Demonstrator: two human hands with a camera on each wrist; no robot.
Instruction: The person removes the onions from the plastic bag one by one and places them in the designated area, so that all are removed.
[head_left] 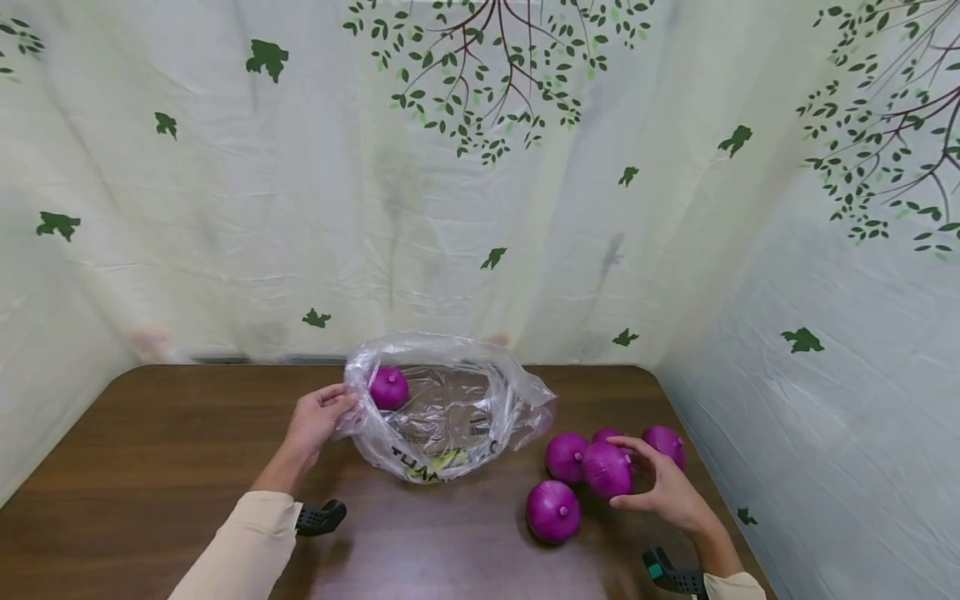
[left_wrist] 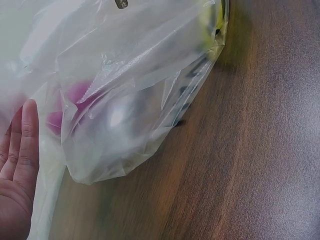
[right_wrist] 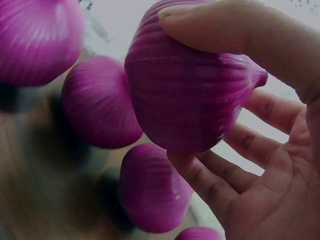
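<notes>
A clear plastic bag (head_left: 517,400) with dark and yellow print stands on the table with its mouth wide. Inside, at its left, lies one purple onion (head_left: 388,388), showing blurred through the film in the left wrist view. My left hand (head_left: 317,423) pinches the bag's left rim; in the left wrist view the fingers (left_wrist: 27,145) lie along the film. To the right, my right hand (head_left: 667,492) holds a purple onion (right_wrist: 185,100) between thumb and fingertips, its pointed end towards the palm. This onion overlaps others behind it in the head view.
Several more purple onions (head_left: 552,511) rest on the brown wooden table (head_left: 187,450) around the right hand. A pale curtain (head_left: 225,208) with leaf prints hangs behind the table's far edge and along its sides. Black wrist devices (head_left: 321,518) sit on both wrists.
</notes>
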